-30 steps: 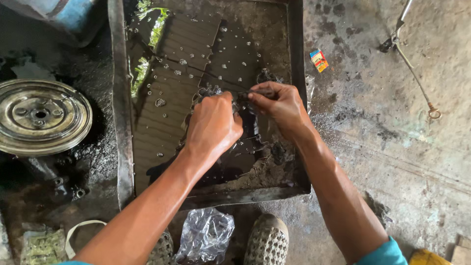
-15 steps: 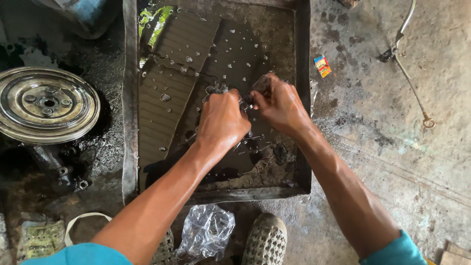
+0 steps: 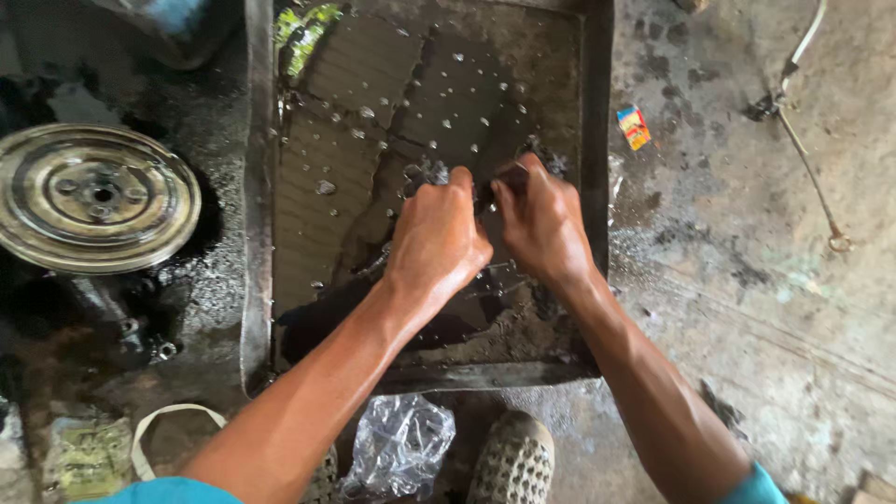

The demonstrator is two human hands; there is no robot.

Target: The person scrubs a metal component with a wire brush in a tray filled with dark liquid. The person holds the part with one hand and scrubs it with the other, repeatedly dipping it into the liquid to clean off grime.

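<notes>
My left hand point(image 3: 439, 238) and my right hand point(image 3: 541, 224) are close together over a dirty metal tray point(image 3: 257, 233) filled with dark oily liquid. Both hands are closed on a small dark greasy part point(image 3: 509, 175) held between them, just above the liquid. The part is mostly hidden by my fingers, so its shape is unclear. Bubbles float on the liquid's surface point(image 3: 373, 103).
A round metal pulley-like disc point(image 3: 93, 198) lies left of the tray on oily ground. A crumpled clear plastic bag point(image 3: 397, 446) and my shoe point(image 3: 511, 457) are below the tray. A small colourful box point(image 3: 634, 126) and a thin metal rod point(image 3: 810, 168) lie on the concrete at right.
My hands have stayed together on the small part, with my fingers shifting around it. The view has drifted slightly, so the tray and disc appear further right.
</notes>
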